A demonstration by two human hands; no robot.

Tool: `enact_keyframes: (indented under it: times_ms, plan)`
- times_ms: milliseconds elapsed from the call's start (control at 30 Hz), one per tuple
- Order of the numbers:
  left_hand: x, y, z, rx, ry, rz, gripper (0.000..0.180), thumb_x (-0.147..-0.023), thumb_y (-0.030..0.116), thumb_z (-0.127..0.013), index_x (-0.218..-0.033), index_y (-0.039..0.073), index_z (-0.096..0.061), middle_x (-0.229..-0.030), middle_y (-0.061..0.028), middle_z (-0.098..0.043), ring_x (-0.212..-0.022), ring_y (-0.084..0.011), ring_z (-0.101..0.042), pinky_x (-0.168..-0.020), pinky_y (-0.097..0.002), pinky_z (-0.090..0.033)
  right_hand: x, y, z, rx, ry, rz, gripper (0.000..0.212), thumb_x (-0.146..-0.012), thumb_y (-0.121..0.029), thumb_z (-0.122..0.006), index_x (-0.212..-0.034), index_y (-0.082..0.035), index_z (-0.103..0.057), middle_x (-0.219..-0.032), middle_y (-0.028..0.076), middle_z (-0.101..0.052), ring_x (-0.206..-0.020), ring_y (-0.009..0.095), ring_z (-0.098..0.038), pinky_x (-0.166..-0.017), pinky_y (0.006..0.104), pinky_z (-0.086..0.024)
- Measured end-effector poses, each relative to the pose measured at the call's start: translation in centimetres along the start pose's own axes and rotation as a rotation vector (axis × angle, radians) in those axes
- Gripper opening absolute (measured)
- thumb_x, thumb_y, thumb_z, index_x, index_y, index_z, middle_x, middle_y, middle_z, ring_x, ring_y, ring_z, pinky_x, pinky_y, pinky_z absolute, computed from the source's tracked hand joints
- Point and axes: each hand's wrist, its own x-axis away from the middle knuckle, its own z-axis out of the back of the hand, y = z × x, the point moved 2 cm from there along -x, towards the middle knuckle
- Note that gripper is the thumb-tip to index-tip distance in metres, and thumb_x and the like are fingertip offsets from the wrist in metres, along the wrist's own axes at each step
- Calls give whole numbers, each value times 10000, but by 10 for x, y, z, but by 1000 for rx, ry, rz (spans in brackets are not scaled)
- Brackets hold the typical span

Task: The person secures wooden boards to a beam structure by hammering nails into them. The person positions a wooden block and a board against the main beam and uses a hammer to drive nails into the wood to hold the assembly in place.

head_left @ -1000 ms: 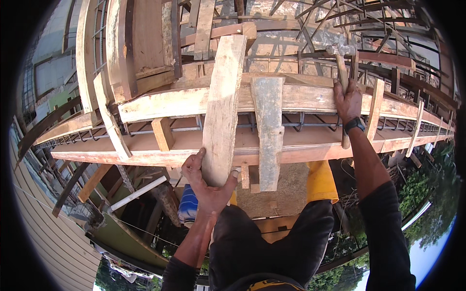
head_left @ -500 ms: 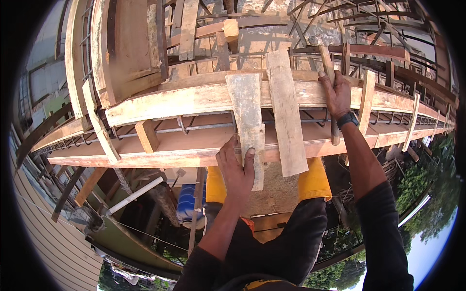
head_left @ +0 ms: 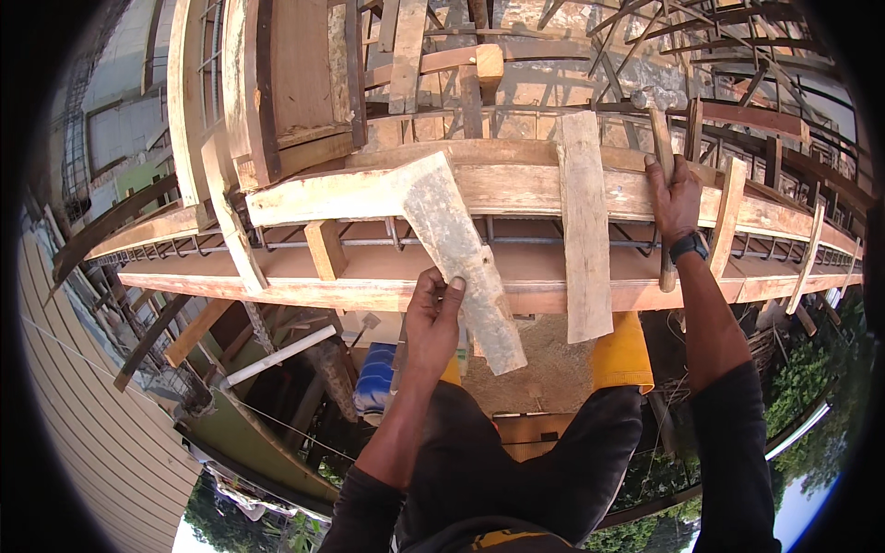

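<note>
**Left hand grips a flat, grey-stained wooden board**

The board slants over a long pale timber beam and a reddish wooden plank, thumb on its face, fingers curled at its left edge. Near it on the right, a pale, rough-sawn wooden board crosses both timbers almost squarely, untouched. Beyond that, the right hand is closed around the wooden handle of a metal-headed hammer. Grey steel bars run between the timbers. Farther out, narrow pale wooden slats already span the gap on either side.

The slats look set; the grey-stained board, at its slant, seems unfastened; whether the rough-sawn one is fixed cannot be told.
</note>
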Motion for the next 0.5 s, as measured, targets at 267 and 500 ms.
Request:
enact_keyframes:
  times_ms: [267,500]
  plan:
    - [-7,36,66,-449,475,-467,253,-981,172,-695,-1183,53,-599,-959,-8,-526,-839,-87,-498,-734,-237,-450,-2,8,6,-38,49,42,536,-998,-442,-600,-1139,75,-623,-831,266,-663,-754,419,-635,-702,481,-477]
    - [-31,31,79,-985,440,-423,658,-806,187,-847,-1390,153,-546,-1218,-174,-503,-1141,-309,-510,-930,-457,-484,-2,3,-5,-68,55,78,564,-1005,-442,-586,-1172,95,-615,-882,288,-665,-835,431,-642,-777,471,-487]
